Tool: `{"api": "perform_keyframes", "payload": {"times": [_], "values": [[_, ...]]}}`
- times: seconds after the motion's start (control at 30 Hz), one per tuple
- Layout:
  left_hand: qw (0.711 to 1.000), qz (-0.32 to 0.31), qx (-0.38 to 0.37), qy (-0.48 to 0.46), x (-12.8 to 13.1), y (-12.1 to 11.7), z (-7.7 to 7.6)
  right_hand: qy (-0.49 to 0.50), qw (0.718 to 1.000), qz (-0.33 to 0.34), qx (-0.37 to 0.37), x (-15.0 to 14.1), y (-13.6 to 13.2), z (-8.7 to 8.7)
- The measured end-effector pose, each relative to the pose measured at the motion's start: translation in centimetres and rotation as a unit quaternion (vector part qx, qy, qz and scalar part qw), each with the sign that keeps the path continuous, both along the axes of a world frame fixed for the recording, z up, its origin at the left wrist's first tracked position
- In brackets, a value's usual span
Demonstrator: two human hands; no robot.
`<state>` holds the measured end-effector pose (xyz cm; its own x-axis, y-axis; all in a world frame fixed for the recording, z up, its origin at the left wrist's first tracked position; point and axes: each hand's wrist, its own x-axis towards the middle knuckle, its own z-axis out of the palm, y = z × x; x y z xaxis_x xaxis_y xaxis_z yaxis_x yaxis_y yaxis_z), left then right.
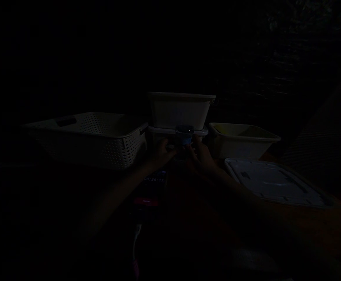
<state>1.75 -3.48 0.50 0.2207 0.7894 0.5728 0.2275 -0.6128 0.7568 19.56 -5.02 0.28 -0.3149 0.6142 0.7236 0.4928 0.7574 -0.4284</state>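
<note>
The view is very dark. A small clear cup [184,134] with a bluish band low on its side is near the middle, in front of stacked white tubs. My left hand [163,154] reaches in from the left, its fingertips at the cup's lower left side. From the other side my right hand [202,155] has its fingers against the cup's lower right. Between them the two hands grip the cup. What is inside it I cannot make out.
A perforated white basket [114,150] stands left. Behind the cup is a white tub [179,111] on a lidded one. Another open tub [237,147] stands right, a flat lid [275,183] before it. A phone [149,191] showing a timer lies nearer, beside a cable [134,246].
</note>
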Motion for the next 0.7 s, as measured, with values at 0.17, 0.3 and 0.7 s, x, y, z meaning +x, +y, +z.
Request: {"api": "perform_keyframes", "payload": {"times": [0.17,0.3,0.7], "values": [[1.0,0.002,0.002,0.007,-0.04,0.07,-0.12,0.002,1.0,0.007,-0.012,-0.05,-0.06,-0.01],[1.0,0.001,0.008,0.016,0.04,0.06,-0.15,-0.005,1.0,0.006,-0.025,-0.09,-0.07,-0.13],[1.0,0.002,-0.006,0.012,0.17,-0.26,-0.11,-0.016,1.0,-0.004,-0.017,-0.1,0.0,0.0]]}}
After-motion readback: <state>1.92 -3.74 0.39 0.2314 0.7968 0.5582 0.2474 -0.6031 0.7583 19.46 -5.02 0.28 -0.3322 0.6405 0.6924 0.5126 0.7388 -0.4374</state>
